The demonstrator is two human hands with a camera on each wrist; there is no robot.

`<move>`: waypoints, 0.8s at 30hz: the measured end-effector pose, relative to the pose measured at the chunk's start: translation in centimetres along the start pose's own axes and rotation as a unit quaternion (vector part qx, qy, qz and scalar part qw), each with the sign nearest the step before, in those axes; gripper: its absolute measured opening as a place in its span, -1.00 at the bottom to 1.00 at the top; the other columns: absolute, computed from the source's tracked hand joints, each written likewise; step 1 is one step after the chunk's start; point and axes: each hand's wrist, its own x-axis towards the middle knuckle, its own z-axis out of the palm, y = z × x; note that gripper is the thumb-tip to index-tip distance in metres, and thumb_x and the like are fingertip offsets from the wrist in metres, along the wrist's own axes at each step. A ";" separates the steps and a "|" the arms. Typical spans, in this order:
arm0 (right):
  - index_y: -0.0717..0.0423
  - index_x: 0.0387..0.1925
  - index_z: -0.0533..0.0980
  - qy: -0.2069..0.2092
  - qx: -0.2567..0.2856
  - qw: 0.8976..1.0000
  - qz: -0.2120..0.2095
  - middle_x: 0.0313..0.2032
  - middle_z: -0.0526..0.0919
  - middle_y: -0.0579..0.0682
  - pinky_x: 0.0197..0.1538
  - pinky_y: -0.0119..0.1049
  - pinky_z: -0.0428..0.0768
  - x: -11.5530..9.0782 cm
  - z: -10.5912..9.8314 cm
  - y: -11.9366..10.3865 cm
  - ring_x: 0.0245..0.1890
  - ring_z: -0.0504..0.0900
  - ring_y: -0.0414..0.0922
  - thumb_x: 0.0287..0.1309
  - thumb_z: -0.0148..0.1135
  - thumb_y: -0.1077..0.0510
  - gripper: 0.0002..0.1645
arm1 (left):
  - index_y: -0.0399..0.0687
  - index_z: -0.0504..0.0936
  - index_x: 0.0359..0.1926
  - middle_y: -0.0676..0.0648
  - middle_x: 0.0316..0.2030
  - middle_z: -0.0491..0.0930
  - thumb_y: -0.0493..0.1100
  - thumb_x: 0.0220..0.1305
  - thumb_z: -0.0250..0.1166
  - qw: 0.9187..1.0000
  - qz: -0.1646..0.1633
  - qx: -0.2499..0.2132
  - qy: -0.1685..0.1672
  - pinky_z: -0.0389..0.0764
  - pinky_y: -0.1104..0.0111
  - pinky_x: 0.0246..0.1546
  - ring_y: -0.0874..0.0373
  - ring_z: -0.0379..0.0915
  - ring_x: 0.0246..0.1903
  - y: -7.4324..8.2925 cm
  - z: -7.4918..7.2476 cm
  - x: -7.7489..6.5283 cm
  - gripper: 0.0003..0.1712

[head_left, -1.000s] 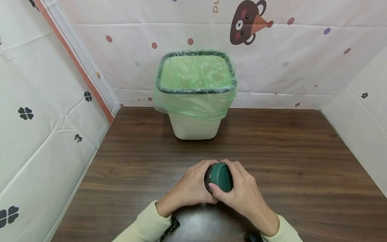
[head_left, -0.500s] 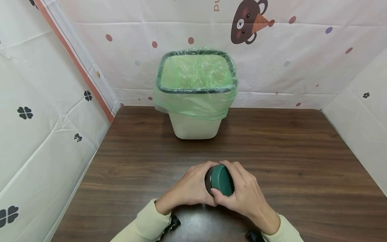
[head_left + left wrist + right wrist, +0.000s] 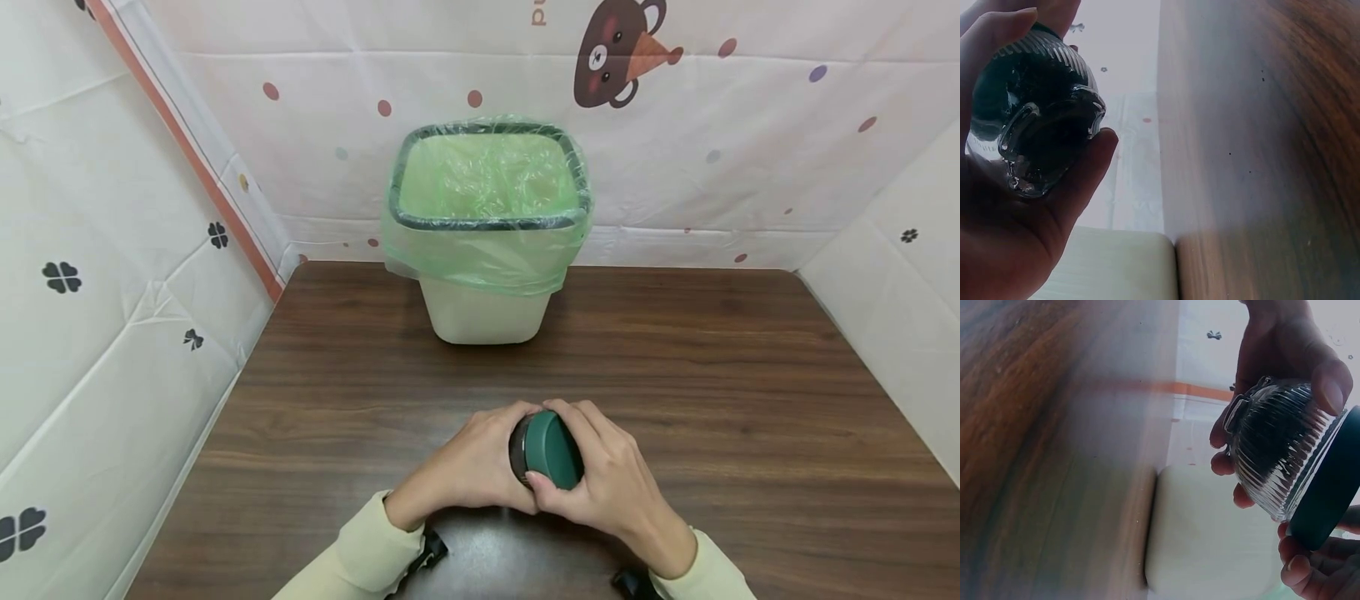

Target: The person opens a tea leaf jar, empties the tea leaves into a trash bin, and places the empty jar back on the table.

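Both hands hold a ribbed clear glass jar point(image 3: 1272, 444) with a dark inside and a dark green lid point(image 3: 553, 450). It is tilted above the near part of the table, its lid toward the right. My left hand point(image 3: 480, 462) wraps the glass body, fingers round its side and base. Curled over the lid, my right hand point(image 3: 611, 475) has its thumb at the near edge and its fingers at the far edge. In the left wrist view the moulded glass base point(image 3: 1047, 137) faces the camera. The left palm hides much of the body from the head view.
A pale bin point(image 3: 483, 312) lined with a green plastic bag point(image 3: 480, 262) stands at the back middle of the brown wooden table point(image 3: 675, 367). Printed white sheets point(image 3: 322, 100) surround the table at the back and both sides.
The jar and both hands have shifted slightly right and nearer in the head view. The right thumb has slid a little along the lid's near edge; both grips are kept.
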 end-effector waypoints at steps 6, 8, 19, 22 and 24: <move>0.23 -0.03 0.48 -0.001 0.009 1.000 0.004 -0.26 0.55 -0.03 -0.48 -0.19 0.60 -0.1 0.2 0.1 -0.36 0.52 -0.19 -0.10 0.19 -0.28 -0.24 | 0.18 0.35 0.13 0.22 -0.10 0.44 0.14 -0.41 0.48 1.000 0.002 0.014 0.007 0.50 0.48 -0.25 0.40 0.35 -0.23 0.1 0.0 -0.1 -0.07; 0.23 -0.02 0.48 -0.003 0.010 1.000 0.005 -0.25 0.55 -0.03 -0.47 -0.18 0.60 -0.1 0.2 0.1 -0.35 0.52 -0.18 -0.09 0.19 -0.28 -0.24 | 0.18 0.34 0.13 0.22 -0.11 0.45 0.13 -0.40 0.48 1.000 0.000 0.015 0.007 0.50 0.48 -0.26 0.40 0.36 -0.24 0.1 0.0 -0.1 -0.07; 0.20 0.04 0.46 -0.006 0.026 1.000 0.004 -0.21 0.54 -0.05 -0.43 -0.20 0.60 -0.3 0.1 0.1 -0.32 0.52 -0.21 -0.18 0.30 -0.24 -0.20 | 0.20 0.33 0.13 0.23 -0.13 0.43 0.15 -0.41 0.48 1.000 0.000 0.029 0.013 0.50 0.45 -0.27 0.38 0.35 -0.25 0.0 0.1 -0.1 -0.06; 0.20 0.06 0.46 -0.011 0.027 1.000 0.010 -0.20 0.54 -0.06 -0.43 -0.20 0.60 -0.3 0.0 0.1 -0.32 0.51 -0.21 -0.17 0.29 -0.23 -0.20 | 0.21 0.34 0.13 0.24 -0.13 0.43 0.15 -0.40 0.47 0.999 0.002 0.029 0.015 0.50 0.46 -0.27 0.39 0.35 -0.25 0.0 0.1 -0.1 -0.08; 0.19 0.07 0.45 -0.013 0.027 0.999 0.014 -0.20 0.54 -0.05 -0.43 -0.20 0.61 -0.4 0.1 0.2 -0.32 0.52 -0.21 -0.15 0.28 -0.23 -0.20 | 0.21 0.34 0.13 0.24 -0.13 0.43 0.14 -0.39 0.47 0.999 0.003 0.028 0.015 0.50 0.46 -0.27 0.40 0.35 -0.25 0.0 0.1 -0.1 -0.08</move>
